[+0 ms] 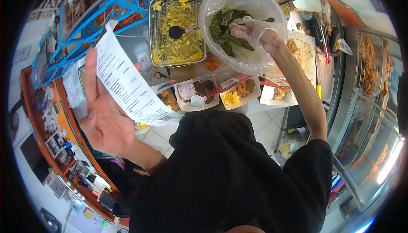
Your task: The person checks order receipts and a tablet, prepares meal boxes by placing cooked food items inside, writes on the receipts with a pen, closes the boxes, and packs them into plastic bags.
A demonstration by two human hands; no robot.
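Observation:
A long printed paper slip (pixel 127 84) is held between the fingers of my left hand (pixel 108 118), whose palm faces up at the left. My right hand (pixel 257 35), in a clear plastic glove, reaches into a large plastic-lined bowl (pixel 208 16) at the top. Its fingers are bent against dark green leafy food (pixel 227 31); how much they hold is hard to tell. Left of the bowl is a wire-mesh tray (pixel 159 41) with yellow bits and a dark round-ended utensil (pixel 175 32). Open food boxes (pixel 240 101) line the near edge, one with rice and fried food.
A blue rack (pixel 80 29) with a food container stands at the upper left. On the right are red-handled tongs (pixel 326 48) and a glass display case (pixel 361 105) with fried food. Crumbs lie on a white board (pixel 306 50) beside the bowl.

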